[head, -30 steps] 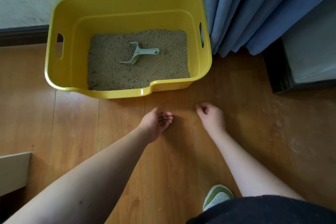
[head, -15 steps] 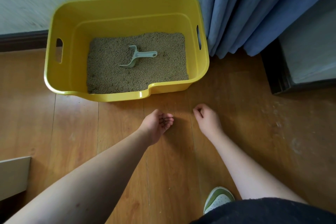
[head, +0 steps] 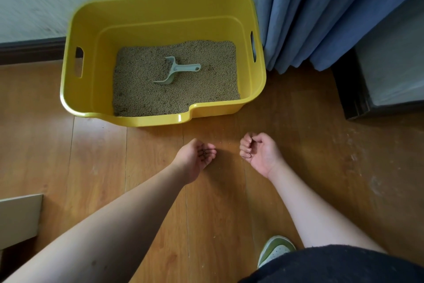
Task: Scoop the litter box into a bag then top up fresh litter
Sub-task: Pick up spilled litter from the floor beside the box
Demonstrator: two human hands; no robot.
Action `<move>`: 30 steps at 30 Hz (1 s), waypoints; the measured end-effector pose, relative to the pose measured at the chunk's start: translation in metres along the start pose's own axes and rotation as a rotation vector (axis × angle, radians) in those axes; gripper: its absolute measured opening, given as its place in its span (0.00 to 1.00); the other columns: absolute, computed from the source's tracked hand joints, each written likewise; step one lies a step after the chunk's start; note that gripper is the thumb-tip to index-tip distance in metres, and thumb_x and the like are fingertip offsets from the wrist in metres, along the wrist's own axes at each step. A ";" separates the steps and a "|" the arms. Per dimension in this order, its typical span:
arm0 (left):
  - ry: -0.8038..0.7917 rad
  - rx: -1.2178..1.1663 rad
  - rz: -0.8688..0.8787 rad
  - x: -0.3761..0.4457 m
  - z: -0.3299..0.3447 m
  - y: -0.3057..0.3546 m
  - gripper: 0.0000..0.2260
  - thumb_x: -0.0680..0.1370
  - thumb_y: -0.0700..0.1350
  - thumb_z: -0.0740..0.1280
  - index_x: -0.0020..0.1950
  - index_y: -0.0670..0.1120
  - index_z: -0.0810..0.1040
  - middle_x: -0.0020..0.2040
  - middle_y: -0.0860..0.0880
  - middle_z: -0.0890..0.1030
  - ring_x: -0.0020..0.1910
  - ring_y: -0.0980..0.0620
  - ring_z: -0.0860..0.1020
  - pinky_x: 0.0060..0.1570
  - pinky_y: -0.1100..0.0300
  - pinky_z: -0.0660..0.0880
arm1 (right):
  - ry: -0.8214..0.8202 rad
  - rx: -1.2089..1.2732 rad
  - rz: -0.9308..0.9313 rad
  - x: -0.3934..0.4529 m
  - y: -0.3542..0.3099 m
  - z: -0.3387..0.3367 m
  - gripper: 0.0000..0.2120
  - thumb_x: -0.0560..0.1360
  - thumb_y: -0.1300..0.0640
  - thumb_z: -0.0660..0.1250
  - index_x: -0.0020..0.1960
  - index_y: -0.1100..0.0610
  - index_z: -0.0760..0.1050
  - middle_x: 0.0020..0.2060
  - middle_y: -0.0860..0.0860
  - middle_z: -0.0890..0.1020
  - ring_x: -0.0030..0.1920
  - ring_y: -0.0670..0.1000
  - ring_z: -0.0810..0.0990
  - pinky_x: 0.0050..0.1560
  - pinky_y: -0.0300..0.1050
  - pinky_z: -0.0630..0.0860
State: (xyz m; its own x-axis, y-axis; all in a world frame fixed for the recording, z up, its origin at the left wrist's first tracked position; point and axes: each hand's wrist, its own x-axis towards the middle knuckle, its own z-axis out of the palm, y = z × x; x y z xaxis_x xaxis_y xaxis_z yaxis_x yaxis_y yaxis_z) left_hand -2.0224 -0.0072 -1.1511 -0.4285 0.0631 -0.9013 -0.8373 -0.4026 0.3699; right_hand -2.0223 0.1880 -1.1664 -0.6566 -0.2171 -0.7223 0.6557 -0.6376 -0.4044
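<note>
A yellow litter box [head: 68, 90] stands on the wood floor against the wall, holding tan litter [head: 142, 94]. On the litter lies a pale grey-green scoop [head: 174, 71], handle pointing right. In front of the box, my left hand [head: 195, 156] is cupped palm up just above the floor with a few dark litter grains in it. My right hand [head: 259, 154] hovers beside it, a little apart. Its fingers are curled and pinched, and a small dark speck shows between thumb and forefinger. No bag is in view.
A blue curtain [head: 309, 18] hangs against the box's right side. Dark furniture [head: 358, 99] sits at the right edge, a white board [head: 18, 218] at the lower left. My green shoe [head: 275, 248] is at the bottom. A few stray grains [head: 229, 142] dot the floor.
My right hand has lifted off the floor and turned palm up with its fingers pinched. My left hand stays cupped in place. The view has shifted slightly.
</note>
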 end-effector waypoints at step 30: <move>0.034 -0.100 0.028 0.009 -0.003 0.002 0.17 0.80 0.41 0.53 0.47 0.34 0.80 0.41 0.39 0.81 0.42 0.47 0.80 0.43 0.59 0.79 | 0.201 -1.714 -0.502 0.026 0.033 0.016 0.10 0.77 0.53 0.67 0.55 0.56 0.77 0.52 0.54 0.79 0.52 0.55 0.77 0.49 0.48 0.73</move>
State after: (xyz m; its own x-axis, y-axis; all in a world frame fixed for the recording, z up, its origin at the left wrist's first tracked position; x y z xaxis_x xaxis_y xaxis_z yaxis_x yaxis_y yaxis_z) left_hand -2.0265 -0.0099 -1.1591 -0.4376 0.0200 -0.8990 -0.7866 -0.4930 0.3719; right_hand -2.0232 0.1497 -1.1895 -0.9288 -0.0969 -0.3578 0.1306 0.8178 -0.5605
